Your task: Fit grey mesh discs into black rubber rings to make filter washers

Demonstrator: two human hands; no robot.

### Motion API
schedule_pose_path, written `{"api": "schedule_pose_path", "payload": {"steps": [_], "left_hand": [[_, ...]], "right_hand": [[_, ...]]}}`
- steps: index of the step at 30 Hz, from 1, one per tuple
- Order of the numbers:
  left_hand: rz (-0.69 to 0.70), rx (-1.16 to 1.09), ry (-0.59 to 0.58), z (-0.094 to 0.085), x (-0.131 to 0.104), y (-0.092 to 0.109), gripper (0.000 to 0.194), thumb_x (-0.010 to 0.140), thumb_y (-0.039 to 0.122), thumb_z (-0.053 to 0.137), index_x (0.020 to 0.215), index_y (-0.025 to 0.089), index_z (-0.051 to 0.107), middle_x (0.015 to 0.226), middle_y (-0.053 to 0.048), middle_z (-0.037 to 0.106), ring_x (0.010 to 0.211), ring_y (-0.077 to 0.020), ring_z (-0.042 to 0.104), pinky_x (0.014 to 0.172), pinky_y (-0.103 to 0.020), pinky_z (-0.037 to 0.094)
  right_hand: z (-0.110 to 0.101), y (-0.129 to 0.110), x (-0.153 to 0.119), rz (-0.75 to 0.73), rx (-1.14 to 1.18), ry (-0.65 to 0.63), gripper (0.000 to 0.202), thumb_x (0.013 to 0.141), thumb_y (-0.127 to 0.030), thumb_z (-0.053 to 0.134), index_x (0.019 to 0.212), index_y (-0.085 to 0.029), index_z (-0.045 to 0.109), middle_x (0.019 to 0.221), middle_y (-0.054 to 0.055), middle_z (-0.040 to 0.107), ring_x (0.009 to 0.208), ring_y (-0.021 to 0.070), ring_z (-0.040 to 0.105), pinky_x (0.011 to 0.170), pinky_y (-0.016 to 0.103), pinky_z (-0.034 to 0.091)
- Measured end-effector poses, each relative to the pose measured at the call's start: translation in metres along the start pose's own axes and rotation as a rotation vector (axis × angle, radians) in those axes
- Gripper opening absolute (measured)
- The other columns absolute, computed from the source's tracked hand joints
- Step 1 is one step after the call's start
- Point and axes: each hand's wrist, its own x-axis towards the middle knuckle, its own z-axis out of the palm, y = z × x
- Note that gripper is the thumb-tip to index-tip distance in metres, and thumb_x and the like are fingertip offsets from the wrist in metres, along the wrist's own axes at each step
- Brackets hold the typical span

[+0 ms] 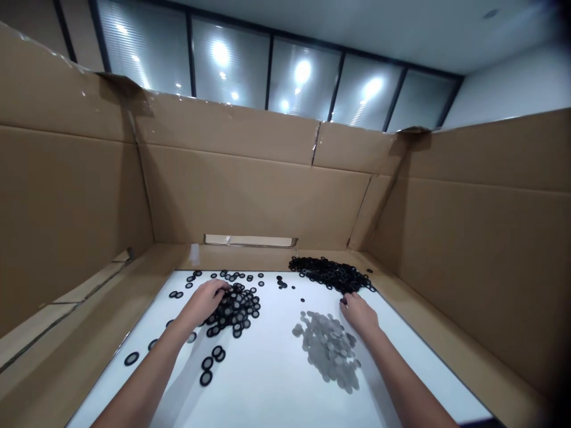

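My left hand [211, 300] is at the upper left edge of a pile of black-rimmed discs with pale centres [236, 309]. Its fingers curl together over the discs; what they hold, if anything, is hidden. My right hand [357, 310] is just below a heap of black rings [330, 273], its fingertips pinched around a small dark piece [343, 301] too small to name. Left of and below that hand lies a spread pile of translucent grey discs [330, 348]. Everything rests on a white board [263, 386].
Tall cardboard walls [250, 196] surround the board at the back and both sides. Loose rimmed discs [132, 358] lie scattered at the left. A few small black pieces [282, 283] sit between the piles near the back edge. Glass panels [303, 77] stand beyond.
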Motion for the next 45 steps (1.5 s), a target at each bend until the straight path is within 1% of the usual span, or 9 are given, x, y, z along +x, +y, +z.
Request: {"api": "schedule_pose_path", "payload": {"steps": [7, 13, 17, 20, 24, 28, 33, 39, 45], "left_hand": [[0.179, -0.103, -0.169, -0.003, 0.021, 0.059, 0.031, 0.093, 0.035, 0.043, 0.100, 0.022, 0.071, 0.110, -0.006, 0.073, 0.103, -0.0248, 0.066, 0.088, -0.034, 0.050], [0.356, -0.242, -0.272, 0.019, 0.035, 0.141, 0.031, 0.090, 0.041, 0.056, 0.114, 0.023, 0.065, 0.115, -0.006, 0.070, 0.100, -0.0219, 0.065, 0.080, -0.028, 0.049], [0.359, -0.318, -0.263, 0.023, 0.032, 0.166, 0.028, 0.094, 0.040, 0.049, 0.084, 0.019, 0.063, 0.082, -0.002, 0.070, 0.072, -0.0171, 0.063, 0.063, -0.026, 0.044], [0.335, -0.353, -0.221, 0.006, 0.027, 0.167, 0.030, 0.095, 0.040, 0.047, 0.077, 0.019, 0.060, 0.072, 0.001, 0.066, 0.064, -0.0139, 0.057, 0.056, -0.024, 0.038], [0.357, -0.277, -0.088, -0.030, 0.020, 0.160, 0.029, 0.092, 0.035, 0.051, 0.068, 0.019, 0.051, 0.060, 0.004, 0.052, 0.056, -0.0111, 0.043, 0.051, -0.023, 0.029], [0.369, -0.322, -0.014, -0.062, 0.012, 0.153, 0.027, 0.093, 0.033, 0.050, 0.070, 0.019, 0.050, 0.063, 0.004, 0.053, 0.058, -0.0102, 0.046, 0.052, -0.022, 0.030], [0.374, -0.366, 0.039, -0.084, 0.003, 0.148, 0.027, 0.095, 0.035, 0.049, 0.075, 0.018, 0.056, 0.065, 0.003, 0.058, 0.059, -0.0109, 0.052, 0.053, -0.023, 0.033], [0.393, -0.363, 0.048, -0.090, 0.000, 0.145, 0.032, 0.094, 0.035, 0.050, 0.066, 0.019, 0.049, 0.058, 0.004, 0.048, 0.054, -0.0102, 0.044, 0.050, -0.023, 0.029], [0.325, -0.254, 0.059, -0.087, 0.010, 0.132, 0.037, 0.093, 0.035, 0.050, 0.060, 0.019, 0.047, 0.054, 0.004, 0.042, 0.051, -0.0109, 0.038, 0.048, -0.026, 0.022]], "right_hand": [[-0.004, -0.016, -0.004, -0.032, 0.133, 0.047, 0.022, 0.093, -0.024, 0.047, 0.091, -0.015, 0.067, 0.103, 0.014, 0.062, 0.096, 0.0254, 0.061, 0.077, 0.035, 0.046], [-0.059, -0.094, -0.020, -0.329, 0.392, 0.115, 0.026, 0.098, -0.036, 0.041, 0.097, -0.020, 0.062, 0.109, 0.007, 0.063, 0.099, 0.0178, 0.061, 0.081, 0.028, 0.049], [-0.093, -0.128, -0.045, -0.507, 0.750, 0.193, 0.022, 0.097, -0.037, 0.046, 0.091, -0.020, 0.058, 0.097, 0.006, 0.063, 0.088, 0.0181, 0.060, 0.071, 0.028, 0.048], [-0.089, -0.127, -0.057, -0.489, 0.781, 0.118, 0.026, 0.099, -0.040, 0.042, 0.094, -0.020, 0.057, 0.089, 0.004, 0.063, 0.077, 0.0162, 0.059, 0.067, 0.028, 0.047], [-0.041, -0.109, -0.070, -0.467, 0.426, -0.046, 0.023, 0.098, -0.036, 0.043, 0.097, -0.023, 0.062, 0.094, 0.004, 0.066, 0.082, 0.0192, 0.062, 0.068, 0.031, 0.047], [0.011, -0.101, -0.082, -0.509, 0.102, -0.005, 0.017, 0.094, -0.028, 0.052, 0.099, -0.022, 0.067, 0.103, 0.009, 0.065, 0.094, 0.0254, 0.061, 0.080, 0.038, 0.048], [0.029, -0.101, -0.084, -0.518, 0.050, 0.039, 0.016, 0.093, -0.021, 0.050, 0.091, -0.021, 0.066, 0.095, 0.007, 0.065, 0.090, 0.0243, 0.061, 0.079, 0.037, 0.048], [0.007, -0.107, -0.073, -0.454, 0.238, 0.014, 0.026, 0.097, -0.031, 0.046, 0.090, -0.022, 0.069, 0.094, 0.006, 0.067, 0.082, 0.0218, 0.065, 0.072, 0.034, 0.049], [-0.087, -0.163, -0.062, -0.506, 0.733, 0.132, 0.023, 0.092, -0.041, 0.059, 0.093, -0.022, 0.071, 0.091, 0.006, 0.071, 0.079, 0.0198, 0.065, 0.065, 0.031, 0.052]]}}
